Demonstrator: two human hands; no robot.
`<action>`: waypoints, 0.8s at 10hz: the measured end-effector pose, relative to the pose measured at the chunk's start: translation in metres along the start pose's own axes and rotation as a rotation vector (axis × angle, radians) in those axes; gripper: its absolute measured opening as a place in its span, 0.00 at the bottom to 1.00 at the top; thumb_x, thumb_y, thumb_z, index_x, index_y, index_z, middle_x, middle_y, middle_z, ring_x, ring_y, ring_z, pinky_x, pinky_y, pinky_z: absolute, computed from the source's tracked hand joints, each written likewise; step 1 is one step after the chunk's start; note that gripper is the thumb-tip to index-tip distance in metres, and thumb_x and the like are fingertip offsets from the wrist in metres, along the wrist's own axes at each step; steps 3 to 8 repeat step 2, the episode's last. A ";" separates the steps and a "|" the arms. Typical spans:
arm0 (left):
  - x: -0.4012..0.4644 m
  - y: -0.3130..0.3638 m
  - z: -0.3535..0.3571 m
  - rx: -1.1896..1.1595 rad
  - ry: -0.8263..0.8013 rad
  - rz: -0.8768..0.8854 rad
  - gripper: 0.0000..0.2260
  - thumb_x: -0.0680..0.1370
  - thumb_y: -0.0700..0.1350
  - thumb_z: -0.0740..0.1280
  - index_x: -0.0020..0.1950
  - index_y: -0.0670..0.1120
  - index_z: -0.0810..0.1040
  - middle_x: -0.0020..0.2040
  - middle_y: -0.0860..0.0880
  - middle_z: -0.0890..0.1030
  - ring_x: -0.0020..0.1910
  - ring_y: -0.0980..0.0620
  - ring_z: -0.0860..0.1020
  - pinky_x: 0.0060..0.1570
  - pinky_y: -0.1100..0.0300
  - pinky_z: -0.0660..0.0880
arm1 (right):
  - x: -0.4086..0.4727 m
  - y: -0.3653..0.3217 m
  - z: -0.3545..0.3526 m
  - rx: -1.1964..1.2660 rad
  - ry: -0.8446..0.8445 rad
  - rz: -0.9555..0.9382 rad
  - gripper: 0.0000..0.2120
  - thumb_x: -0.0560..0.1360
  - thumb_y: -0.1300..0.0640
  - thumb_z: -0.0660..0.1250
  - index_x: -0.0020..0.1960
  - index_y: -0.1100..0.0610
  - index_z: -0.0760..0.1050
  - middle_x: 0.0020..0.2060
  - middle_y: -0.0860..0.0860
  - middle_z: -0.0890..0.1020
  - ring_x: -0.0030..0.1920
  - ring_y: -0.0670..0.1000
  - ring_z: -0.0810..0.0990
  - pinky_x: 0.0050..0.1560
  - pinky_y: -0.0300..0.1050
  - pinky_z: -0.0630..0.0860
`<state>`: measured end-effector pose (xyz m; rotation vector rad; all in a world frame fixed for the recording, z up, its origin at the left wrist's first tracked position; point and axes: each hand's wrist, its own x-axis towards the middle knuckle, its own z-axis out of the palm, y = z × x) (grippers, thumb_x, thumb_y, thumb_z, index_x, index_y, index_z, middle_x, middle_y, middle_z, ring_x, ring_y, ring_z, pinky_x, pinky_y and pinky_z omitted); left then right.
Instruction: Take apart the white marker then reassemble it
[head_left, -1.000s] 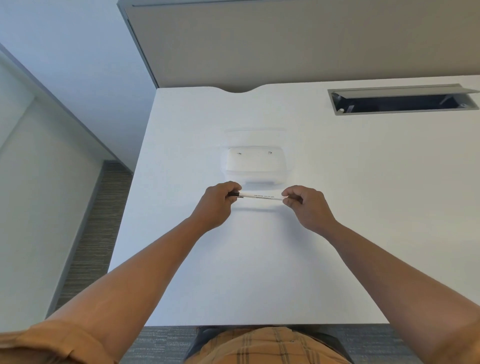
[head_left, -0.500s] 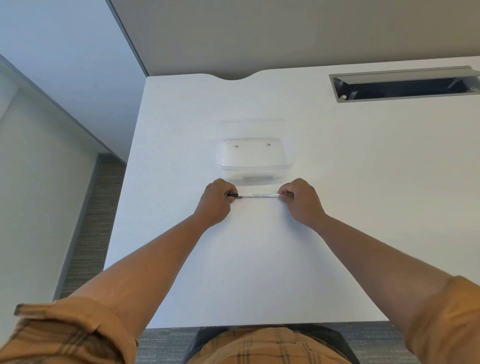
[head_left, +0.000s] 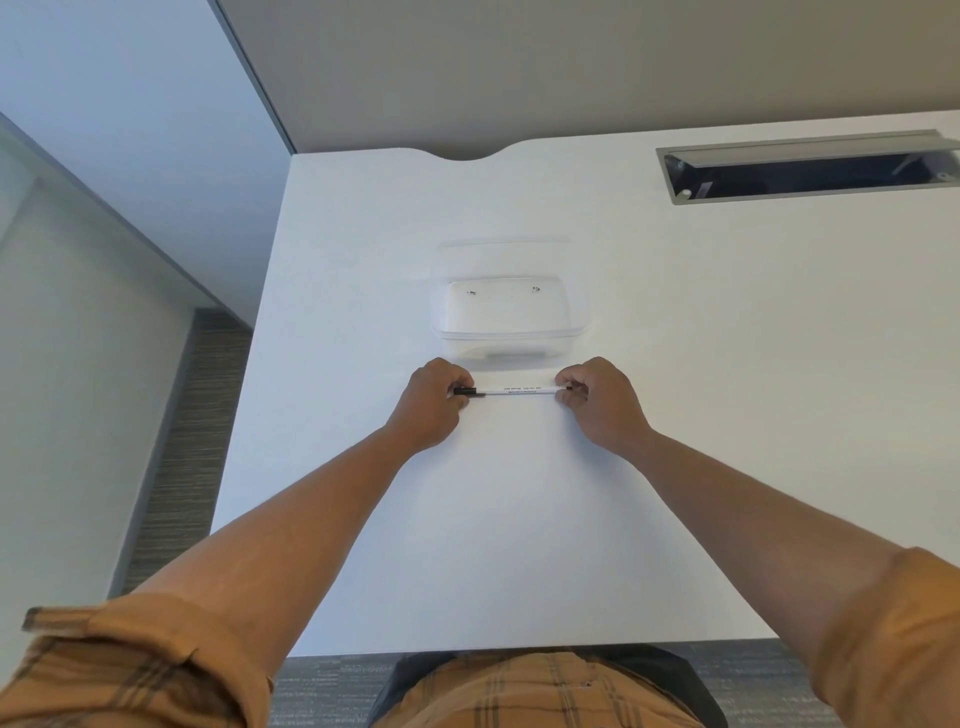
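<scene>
A slim white plastic marker with a black cap (head_left: 519, 391) lies level, left to right, low over the plain white tabletop (head_left: 519, 519), held at both ends; whether it touches the surface cannot be told. The left hand (head_left: 431, 402) is closed around the black capped end, its fingers (head_left: 457, 376) curled over the top, and the right hand (head_left: 597, 400) pinches the opposite end, where a small dark plug shows just past the fingertips. Both hands are clenched on the marker, and the white barrel with its line of small print spans the gap between them. Just beyond the hands stands a clear, shallow plastic container (head_left: 511, 332), which looks empty, and further off to the right a grey cable hatch (head_left: 810, 166) is let into the tabletop. The marker should be light and stiff, with a smooth barrel that could slip under a twist, so a firm pinch close to each joint seems wiser than a hold at mid-barrel. The cap probably comes off with a straight pull along the axis. Small parts such as the end plug are easy to lose on a white surface, and the container looks like a sensible place for them. The marker appears whole at this moment.
</scene>
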<state>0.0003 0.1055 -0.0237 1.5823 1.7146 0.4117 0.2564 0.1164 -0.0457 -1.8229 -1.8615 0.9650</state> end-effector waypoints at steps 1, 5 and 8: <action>-0.003 0.000 0.000 0.042 0.026 0.046 0.11 0.78 0.35 0.68 0.59 0.43 0.79 0.58 0.48 0.77 0.57 0.47 0.76 0.56 0.59 0.70 | -0.008 -0.001 0.001 0.007 0.043 -0.029 0.11 0.78 0.60 0.69 0.60 0.59 0.80 0.51 0.55 0.79 0.54 0.56 0.77 0.59 0.49 0.73; -0.007 0.006 0.001 0.072 0.094 0.142 0.10 0.79 0.38 0.68 0.60 0.44 0.79 0.54 0.54 0.75 0.55 0.49 0.76 0.55 0.61 0.69 | -0.015 -0.005 0.003 -0.001 0.191 -0.106 0.10 0.79 0.59 0.68 0.58 0.58 0.80 0.54 0.54 0.81 0.56 0.57 0.78 0.59 0.50 0.74; -0.007 0.006 0.001 0.072 0.094 0.142 0.10 0.79 0.38 0.68 0.60 0.44 0.79 0.54 0.54 0.75 0.55 0.49 0.76 0.55 0.61 0.69 | -0.015 -0.005 0.003 -0.001 0.191 -0.106 0.10 0.79 0.59 0.68 0.58 0.58 0.80 0.54 0.54 0.81 0.56 0.57 0.78 0.59 0.50 0.74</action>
